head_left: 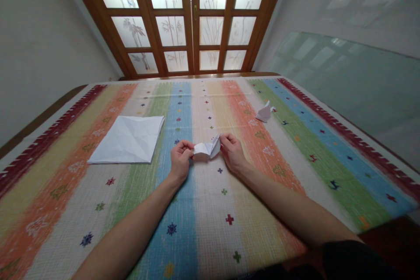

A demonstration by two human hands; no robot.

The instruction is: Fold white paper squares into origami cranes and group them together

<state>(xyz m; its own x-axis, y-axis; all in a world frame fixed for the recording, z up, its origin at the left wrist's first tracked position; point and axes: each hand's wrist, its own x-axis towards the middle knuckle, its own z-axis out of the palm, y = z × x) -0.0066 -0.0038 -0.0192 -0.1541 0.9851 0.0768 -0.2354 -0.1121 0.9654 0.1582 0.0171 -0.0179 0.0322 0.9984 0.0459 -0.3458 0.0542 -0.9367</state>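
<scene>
Between my two hands is a small piece of folded white paper (202, 150), held just above the table. My left hand (181, 157) pinches its left end between thumb and fingers. At the other end, my right hand (233, 152) grips a raised, pointed fold. The paper bends in the middle, with its right part standing up at a slant. To the left lies a stack of white paper sheets (127, 140) with creases on the top one. Farther off to the right stands another small folded white paper figure (264, 113).
A striped, patterned tablecloth (210, 227) covers the table. Beyond its far edge are wooden doors (193, 30) with frosted panes. A pale glass panel (344, 78) leans along the right wall.
</scene>
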